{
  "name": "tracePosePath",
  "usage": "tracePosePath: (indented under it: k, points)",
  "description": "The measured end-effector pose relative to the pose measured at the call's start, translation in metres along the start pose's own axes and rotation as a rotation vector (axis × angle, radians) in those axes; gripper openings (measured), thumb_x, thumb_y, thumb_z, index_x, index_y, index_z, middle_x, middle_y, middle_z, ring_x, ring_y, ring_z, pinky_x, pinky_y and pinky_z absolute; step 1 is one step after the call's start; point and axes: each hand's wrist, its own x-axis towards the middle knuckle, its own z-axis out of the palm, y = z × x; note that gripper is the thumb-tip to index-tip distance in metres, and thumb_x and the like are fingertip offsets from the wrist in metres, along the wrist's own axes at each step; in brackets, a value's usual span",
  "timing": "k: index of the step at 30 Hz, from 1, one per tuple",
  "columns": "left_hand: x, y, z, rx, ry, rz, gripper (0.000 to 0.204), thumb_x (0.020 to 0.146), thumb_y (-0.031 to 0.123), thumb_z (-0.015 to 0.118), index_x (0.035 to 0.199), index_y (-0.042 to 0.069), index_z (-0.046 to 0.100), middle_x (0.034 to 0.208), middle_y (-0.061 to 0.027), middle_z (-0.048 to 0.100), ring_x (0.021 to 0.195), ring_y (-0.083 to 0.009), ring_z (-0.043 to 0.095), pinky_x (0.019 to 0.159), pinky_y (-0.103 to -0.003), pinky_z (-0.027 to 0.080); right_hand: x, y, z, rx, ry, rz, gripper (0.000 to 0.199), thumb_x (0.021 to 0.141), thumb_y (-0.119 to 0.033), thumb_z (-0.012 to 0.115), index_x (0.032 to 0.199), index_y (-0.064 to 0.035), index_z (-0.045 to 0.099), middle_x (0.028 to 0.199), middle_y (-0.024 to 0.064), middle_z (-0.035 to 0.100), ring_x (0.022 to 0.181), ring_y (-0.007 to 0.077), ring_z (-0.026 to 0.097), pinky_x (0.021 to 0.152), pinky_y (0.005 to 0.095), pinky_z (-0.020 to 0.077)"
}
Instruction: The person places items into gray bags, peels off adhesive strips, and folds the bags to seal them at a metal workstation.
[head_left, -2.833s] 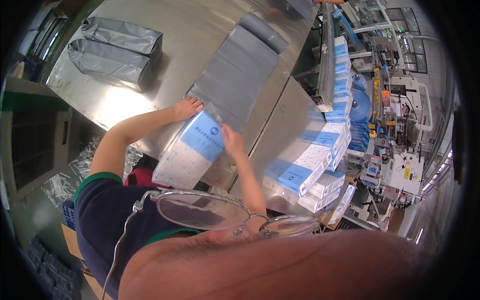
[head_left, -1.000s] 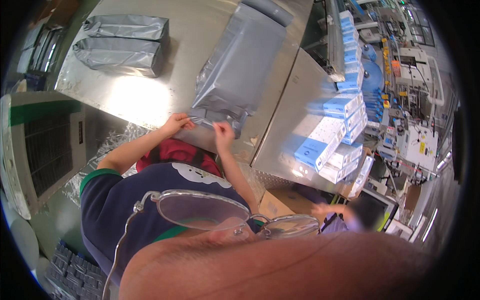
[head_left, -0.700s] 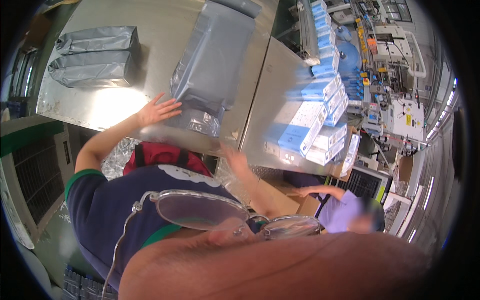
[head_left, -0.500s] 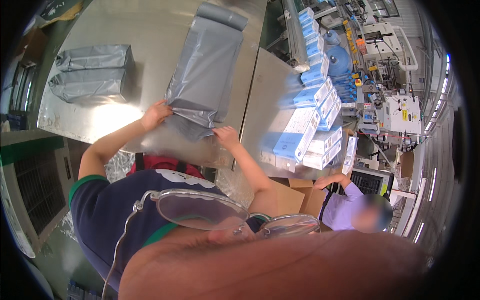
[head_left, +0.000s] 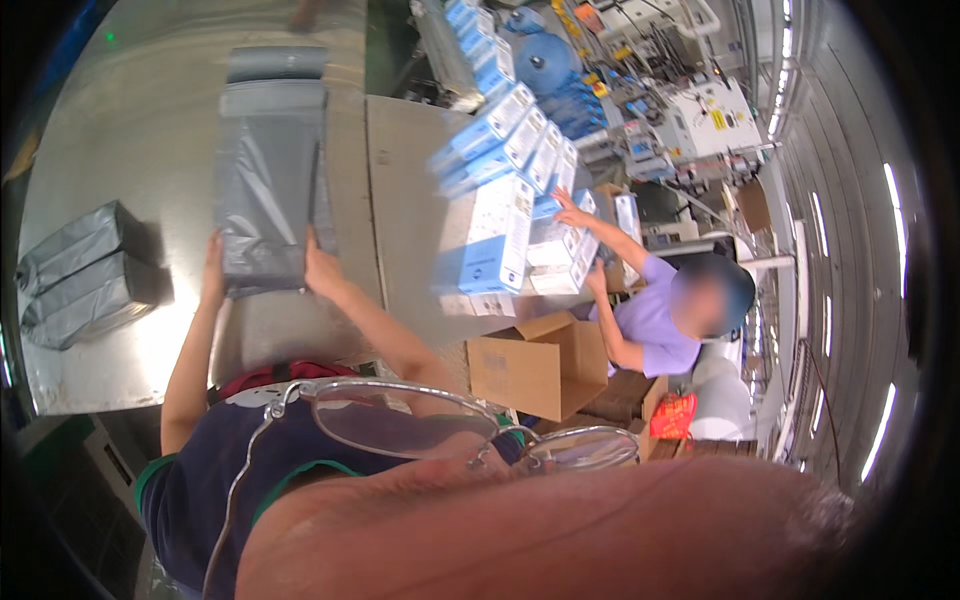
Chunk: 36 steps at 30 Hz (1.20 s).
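A length of grey plastic bag lies flat on the metal table, running down from its roll at the far end. My left hand holds the left edge of the bag near its lower end. Opposite it, my right hand grips the right edge, with its fingers partly hidden by the plastic. To the left of my left hand sit two grey plastic-wrapped packages, side by side.
Stacked white-and-blue boxes stand on the adjoining table to the right. Beside them a co-worker in a purple shirt reaches toward the boxes. An open cardboard carton is nearer, and machinery stands farther back.
The bag's crumpled lower end is now spread flat between my hands. My view has turned right, and the co-worker's arm now reaches to the boxes.
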Motion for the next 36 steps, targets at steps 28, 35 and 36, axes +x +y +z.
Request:
tracePosePath:
  k: [28,35,36]
  points:
    - [-0.070,0.122,-0.210,2.253,0.671,0.711,0.036,0.073,0.020,0.044,0.106,0.007,0.043,0.101,-0.0104,0.048,0.098,-0.0245,0.043,0.087,-0.039,0.028,-0.042,0.040,-0.088,-0.556,0.386,-1.046,0.050,0.061,-0.002,0.048,0.109,-0.0141,0.042,0.104,0.0034,0.045,0.098,0.0180,0.043,0.085,0.0404,0.0284]
    - [-0.016,0.049,-0.004,1.472,-0.183,1.038,0.021,0.063,0.011,0.048,0.083,0.006,0.048,0.081,-0.0044,0.047,0.076,-0.0199,0.048,0.064,-0.032,0.039,-0.045,0.054,-0.038,-0.377,0.114,-0.839,0.042,0.066,-0.016,0.051,0.108,-0.0185,0.046,0.101,0.0045,0.047,0.095,0.0192,0.045,0.083,0.0395,0.0303]
    - [-0.005,0.040,0.002,1.530,-0.236,1.052,0.019,0.063,0.012,0.048,0.082,0.007,0.048,0.081,-0.0039,0.047,0.076,-0.0194,0.048,0.065,-0.031,0.040,-0.030,0.040,-0.045,-0.201,0.317,-0.753,0.040,0.068,-0.020,0.051,0.107,-0.0175,0.047,0.101,0.0046,0.047,0.093,0.0214,0.045,0.081,0.0395,0.0311]
